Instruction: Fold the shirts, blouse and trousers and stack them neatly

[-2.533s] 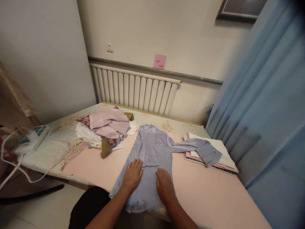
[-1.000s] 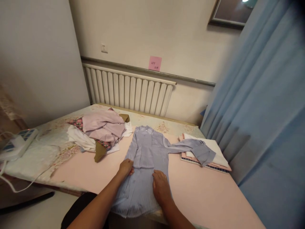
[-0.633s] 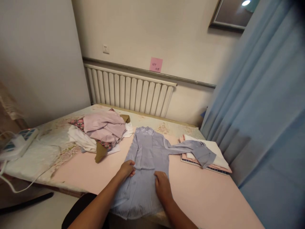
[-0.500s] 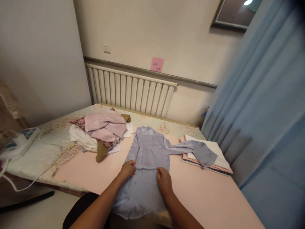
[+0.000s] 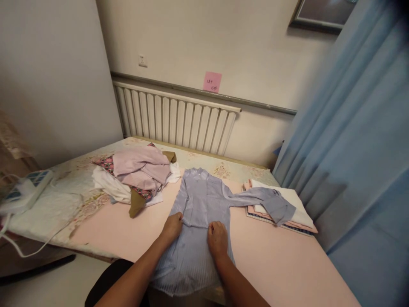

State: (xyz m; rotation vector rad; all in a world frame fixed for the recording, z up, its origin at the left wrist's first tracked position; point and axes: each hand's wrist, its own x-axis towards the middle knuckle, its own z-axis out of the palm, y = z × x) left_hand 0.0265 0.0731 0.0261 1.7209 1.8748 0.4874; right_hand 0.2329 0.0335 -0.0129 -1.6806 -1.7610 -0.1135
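Pinching the edge of a folded-over layer, a person's left hand (image 5: 173, 227) and right hand (image 5: 218, 239) hold a pale blue striped shirt (image 5: 197, 209), laid out on a worktop (image 5: 204, 161) in front of a white radiator (image 5: 177, 115). The grip of each hand is closed, fingers drawn together on the cloth, the left at one end of the edge and the right at the other. The shirt lies with its collar toward the radiator, over a pink sheet (image 5: 281, 264) spread on the side away from it. One sleeve (image 5: 255, 198) reaches past the radiator's right end and rests across a folded stack (image 5: 300, 209) of white, pink and checked cloth. Before the radiator's left half sits a loose pile of clothes (image 5: 142, 164) in mauve, white, olive and a pink print. A power strip (image 5: 27, 189) lies well to the left of the radiator. Above the radiator, a handwritten pink note (image 5: 212, 82) shows; a blue curtain (image 5: 358, 149) hangs to the radiator's right.
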